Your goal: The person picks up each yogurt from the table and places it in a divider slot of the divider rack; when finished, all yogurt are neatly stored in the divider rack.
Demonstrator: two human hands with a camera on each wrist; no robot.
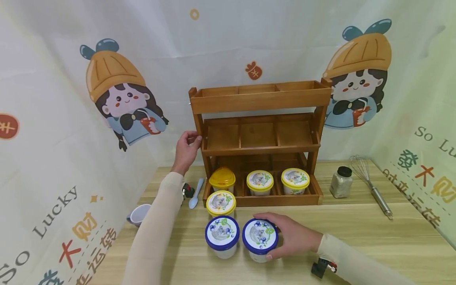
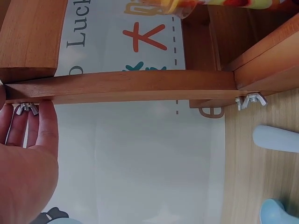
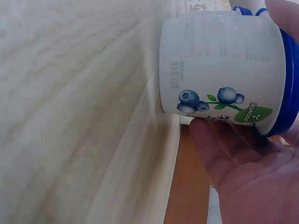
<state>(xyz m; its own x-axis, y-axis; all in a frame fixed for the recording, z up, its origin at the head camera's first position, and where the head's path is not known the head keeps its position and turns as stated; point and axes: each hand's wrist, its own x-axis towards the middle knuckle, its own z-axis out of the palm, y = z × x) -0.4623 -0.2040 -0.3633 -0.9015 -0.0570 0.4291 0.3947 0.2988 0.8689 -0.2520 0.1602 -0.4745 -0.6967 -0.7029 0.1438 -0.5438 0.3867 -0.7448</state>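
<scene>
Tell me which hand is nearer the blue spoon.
Left. The left hand rests on the rack post just above the blue spoon; the right hand grips a blue-lidded cup farther off.

Right hand (image 3: 254, 172) gripping blueberry cup (image 3: 219, 74), blue lid (image 3: 288, 88), pale wooden tabletop (image 3: 70, 112)
</scene>
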